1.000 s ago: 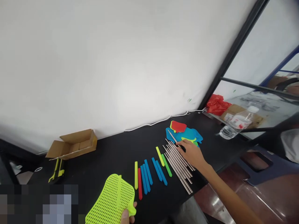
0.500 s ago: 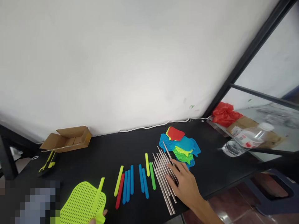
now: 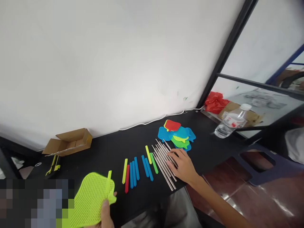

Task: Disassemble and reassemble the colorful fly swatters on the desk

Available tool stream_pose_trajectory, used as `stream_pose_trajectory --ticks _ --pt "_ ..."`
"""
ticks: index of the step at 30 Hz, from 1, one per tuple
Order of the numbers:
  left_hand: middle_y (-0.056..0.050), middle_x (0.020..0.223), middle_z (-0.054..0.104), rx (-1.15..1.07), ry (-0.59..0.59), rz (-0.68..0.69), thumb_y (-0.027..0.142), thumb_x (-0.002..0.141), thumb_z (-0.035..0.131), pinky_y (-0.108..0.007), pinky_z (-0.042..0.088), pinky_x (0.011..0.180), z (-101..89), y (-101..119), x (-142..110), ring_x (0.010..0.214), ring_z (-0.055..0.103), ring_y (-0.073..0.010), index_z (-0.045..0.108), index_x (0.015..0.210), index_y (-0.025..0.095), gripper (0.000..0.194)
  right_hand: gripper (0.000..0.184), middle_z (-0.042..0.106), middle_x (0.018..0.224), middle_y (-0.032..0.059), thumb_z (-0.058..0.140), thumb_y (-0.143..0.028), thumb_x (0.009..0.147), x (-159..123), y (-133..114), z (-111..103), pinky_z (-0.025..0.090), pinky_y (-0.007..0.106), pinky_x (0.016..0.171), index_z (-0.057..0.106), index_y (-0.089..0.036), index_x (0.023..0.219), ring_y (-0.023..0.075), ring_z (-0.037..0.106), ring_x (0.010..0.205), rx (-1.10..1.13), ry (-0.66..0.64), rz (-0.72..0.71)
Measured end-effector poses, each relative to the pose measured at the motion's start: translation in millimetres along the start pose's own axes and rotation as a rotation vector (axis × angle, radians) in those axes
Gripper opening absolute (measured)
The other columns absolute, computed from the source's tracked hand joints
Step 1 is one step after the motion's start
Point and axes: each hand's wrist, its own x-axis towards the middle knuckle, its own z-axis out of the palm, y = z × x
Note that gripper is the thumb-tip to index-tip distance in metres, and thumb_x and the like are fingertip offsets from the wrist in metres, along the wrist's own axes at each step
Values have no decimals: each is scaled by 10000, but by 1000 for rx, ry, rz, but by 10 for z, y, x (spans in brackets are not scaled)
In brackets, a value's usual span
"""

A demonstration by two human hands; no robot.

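Note:
My left hand (image 3: pixel 106 212) grips a yellow-green fly swatter head (image 3: pixel 91 196), thumb on top near its stem. A short yellow plastic handle tube (image 3: pixel 108 182) lies across that head and is also in this hand. My right hand (image 3: pixel 182 164) rests over a fan of thin metal rods (image 3: pixel 163 164), its fingers bent and apart, touching the rods at their right side. Whether a rod is between the fingertips is hidden. Left of the rods lie loose handle tubes: a green tube (image 3: pixel 154 163), yellow ones, several blue tubes (image 3: pixel 134 172) and a red tube (image 3: pixel 127 179).
More swatter heads (image 3: pixel 178 134) are piled behind the rods. An open cardboard box (image 3: pixel 71 142) and a yellow-black tool (image 3: pixel 54 166) are at the left. A water bottle (image 3: pixel 231 123) stands at the right by a metal frame. A white cable (image 3: pixel 152 122) runs along the wall.
The view has shifted to the right and tilted. My left hand has come further into view with the swatter head. My right hand stays over the rods.

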Motion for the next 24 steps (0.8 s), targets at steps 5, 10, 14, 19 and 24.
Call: stream_pose_trajectory --ticks 5,10,14,19,24 --pt "-142 1010 731 104 -216 17 582 856 491 -431 514 884 68 193 241 1063 640 -357 755 944 137 525 421 495 1436 120 488 -395 957 -30 -68 8 405 468 1067 588 -210 1322 309 430 1329 -4 -88 -39" --pt "-117 828 730 118 -418 61 609 882 460 -343 513 647 227 337 208 786 680 -302 745 1030 141 568 403 517 1405 135 499 -358 944 -22 -288 129 396 465 1083 604 -191 1295 304 441 1309 -20 -66 -9" --pt "-124 888 738 110 -416 85 624 892 427 -344 506 660 307 367 162 829 680 -312 745 1042 141 598 409 505 1421 134 520 -360 928 54 -429 223 398 473 1085 603 -198 1294 315 411 1337 -13 -43 22" --pt "-144 990 738 54 -406 97 617 869 478 -354 522 727 348 382 172 959 668 -334 749 1043 142 574 475 426 1507 100 487 -428 948 86 -466 235 371 471 1105 542 -234 1378 310 333 1408 6 -81 19" --pt "-137 1091 720 93 -407 68 622 884 453 -362 524 742 394 431 66 992 661 -337 729 1115 158 587 533 383 1543 83 486 -510 941 52 -449 208 366 496 1090 507 -267 1416 330 292 1433 -10 -151 -31"
